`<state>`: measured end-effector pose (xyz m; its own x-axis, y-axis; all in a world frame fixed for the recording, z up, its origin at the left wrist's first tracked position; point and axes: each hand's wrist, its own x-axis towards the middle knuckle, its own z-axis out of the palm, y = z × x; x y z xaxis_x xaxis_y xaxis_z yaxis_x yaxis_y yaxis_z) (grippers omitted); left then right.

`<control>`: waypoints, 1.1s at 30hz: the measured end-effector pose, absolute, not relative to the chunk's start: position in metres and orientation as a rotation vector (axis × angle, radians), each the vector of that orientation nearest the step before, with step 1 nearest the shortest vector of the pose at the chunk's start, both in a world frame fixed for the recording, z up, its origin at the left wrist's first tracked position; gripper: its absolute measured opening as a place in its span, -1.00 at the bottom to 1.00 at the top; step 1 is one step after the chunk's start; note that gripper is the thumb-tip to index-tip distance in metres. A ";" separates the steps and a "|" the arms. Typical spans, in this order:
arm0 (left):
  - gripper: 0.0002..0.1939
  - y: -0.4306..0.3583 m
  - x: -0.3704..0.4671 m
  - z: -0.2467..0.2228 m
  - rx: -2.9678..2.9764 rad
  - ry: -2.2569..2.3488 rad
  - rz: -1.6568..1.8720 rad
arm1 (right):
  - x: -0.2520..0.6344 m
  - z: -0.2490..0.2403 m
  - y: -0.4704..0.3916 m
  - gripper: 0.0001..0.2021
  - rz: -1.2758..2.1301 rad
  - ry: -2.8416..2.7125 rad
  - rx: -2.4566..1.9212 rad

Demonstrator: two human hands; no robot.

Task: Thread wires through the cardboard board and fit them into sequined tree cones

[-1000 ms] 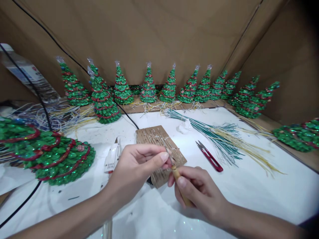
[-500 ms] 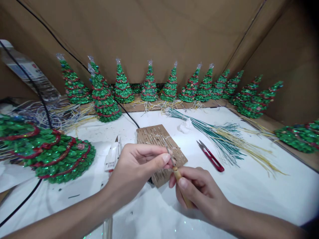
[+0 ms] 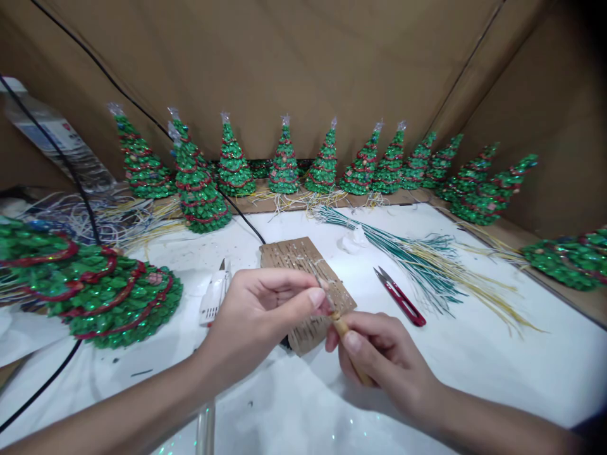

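My right hand (image 3: pixel 384 354) is wrapped round the wooden handle of an awl (image 3: pixel 342 325), whose thin metal shaft points up and left. My left hand (image 3: pixel 275 309) pinches that shaft between thumb and fingers just above the handle. Whether anything small is also in this pinch is hidden. Below both hands lies a piece of cardboard (image 3: pixel 303 253) with its ridges bare and whitish bits stuck on it. A white glue gun (image 3: pixel 212 300) lies left of my left hand, partly covered by it, and a clear stick (image 3: pixel 205 430) shows below my forearm.
Red thread snips (image 3: pixel 401 297) and a bundle of green and yellow strands (image 3: pixel 403 253) lie to the right. Several green glittery trees (image 3: pixel 284 158) line the back. A larger-looking tree (image 3: pixel 118 291) leans at left, near a black cable (image 3: pixel 90 215) and a plastic bottle (image 3: pixel 61 139).
My right hand has shifted slightly right and up with the awl handle, and less of the shaft shows. My left hand keeps its pinch, nearly in place.
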<state>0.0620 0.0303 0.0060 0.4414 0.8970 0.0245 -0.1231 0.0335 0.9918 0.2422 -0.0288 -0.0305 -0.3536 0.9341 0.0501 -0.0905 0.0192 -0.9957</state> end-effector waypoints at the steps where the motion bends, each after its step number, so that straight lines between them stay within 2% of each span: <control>1: -0.88 0.031 0.062 0.006 1.322 0.786 0.930 | 0.243 -0.030 -0.028 -0.66 1.474 -1.417 -0.941; 11: -0.85 0.031 0.063 0.010 1.312 0.889 0.959 | 0.244 -0.027 -0.030 -0.66 1.433 -1.442 -1.027; 20: -0.88 0.029 0.066 0.008 1.214 0.921 0.960 | 0.241 -0.028 -0.030 -0.70 1.121 -1.643 -1.142; 28: -0.85 0.027 0.069 0.011 1.221 0.993 0.933 | 0.240 -0.034 -0.033 -0.89 0.809 -1.718 -1.201; 33: -0.84 0.026 0.070 0.012 1.209 1.012 0.914 | 0.239 -0.033 -0.032 -0.85 0.766 -1.682 -1.227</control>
